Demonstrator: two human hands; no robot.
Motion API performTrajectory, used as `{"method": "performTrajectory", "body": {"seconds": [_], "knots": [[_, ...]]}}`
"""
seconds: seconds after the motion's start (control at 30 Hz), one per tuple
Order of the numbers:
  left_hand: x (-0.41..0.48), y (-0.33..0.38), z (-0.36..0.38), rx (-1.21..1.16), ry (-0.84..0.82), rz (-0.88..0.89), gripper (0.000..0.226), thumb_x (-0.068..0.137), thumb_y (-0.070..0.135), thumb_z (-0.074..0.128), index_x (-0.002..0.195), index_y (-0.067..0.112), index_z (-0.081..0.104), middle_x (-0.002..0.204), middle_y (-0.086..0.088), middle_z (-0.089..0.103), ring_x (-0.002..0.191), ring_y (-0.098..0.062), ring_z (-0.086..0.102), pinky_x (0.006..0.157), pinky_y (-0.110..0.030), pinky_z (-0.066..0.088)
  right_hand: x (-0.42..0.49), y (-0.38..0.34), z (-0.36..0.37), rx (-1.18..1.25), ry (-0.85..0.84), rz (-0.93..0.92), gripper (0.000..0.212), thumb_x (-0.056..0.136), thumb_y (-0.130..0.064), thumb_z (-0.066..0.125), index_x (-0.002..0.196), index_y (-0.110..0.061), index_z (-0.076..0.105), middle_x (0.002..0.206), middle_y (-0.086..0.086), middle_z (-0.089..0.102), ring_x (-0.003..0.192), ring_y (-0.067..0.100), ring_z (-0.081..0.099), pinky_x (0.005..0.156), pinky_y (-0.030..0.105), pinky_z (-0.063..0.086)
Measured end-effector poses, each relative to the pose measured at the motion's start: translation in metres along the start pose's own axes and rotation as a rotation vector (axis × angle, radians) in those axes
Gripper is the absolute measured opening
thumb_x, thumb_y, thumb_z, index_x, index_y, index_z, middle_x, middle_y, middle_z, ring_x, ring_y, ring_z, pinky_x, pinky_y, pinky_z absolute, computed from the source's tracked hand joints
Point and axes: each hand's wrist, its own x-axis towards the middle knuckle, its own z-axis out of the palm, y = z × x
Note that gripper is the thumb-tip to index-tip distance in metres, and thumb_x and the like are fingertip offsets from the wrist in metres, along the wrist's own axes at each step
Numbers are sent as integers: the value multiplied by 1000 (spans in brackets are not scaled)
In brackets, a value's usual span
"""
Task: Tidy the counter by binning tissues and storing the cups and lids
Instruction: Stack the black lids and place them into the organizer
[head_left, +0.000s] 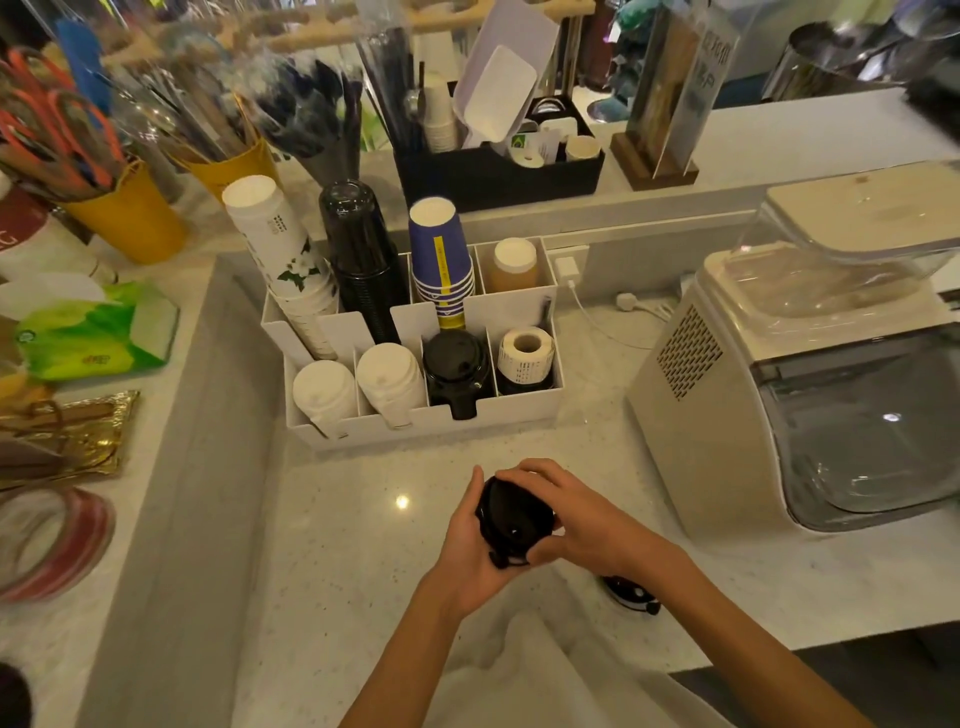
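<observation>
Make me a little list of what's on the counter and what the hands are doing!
left hand: holds the black lids
right hand: holds the black lids too
organiser: white, on the counter beyond the hands
front slots: white lids, black lid stack, label roll
back slots: white cups, black cups, blue cups
right side: white machine

Bare counter (363, 519) lies open between white organizer (431, 421) and ice maker (727, 415).
</observation>
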Motion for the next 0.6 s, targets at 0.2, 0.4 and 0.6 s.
{"method": "performTrajectory", "body": {"seconds": [0.2,0.4,0.6], "knots": [[2,-6,6,124,86,127,50,78,57,74,115,23,72,116,-12,73,110,-29,69,86,-44,58,4,1,0,-28,28,-18,84,76,-15,78,141,-40,32,142,-11,31,128,16,42,101,29,51],[5,-11,-3,221,99,103,47,80,58,71,116,27,71,115,-9,73,109,-27,69,82,-45,59,0,12,7,-51,18,12,82,77,-17,77,143,-36,32,145,-10,31,130,16,39,104,30,48],[19,-11,-11,392,37,19,41,94,28,65,129,7,61,128,-18,66,120,-33,62,95,-49,56,-29,49,19,28,-25,81,85,82,-22,73,146,-45,21,153,-11,26,137,10,29,115,29,33]]}}
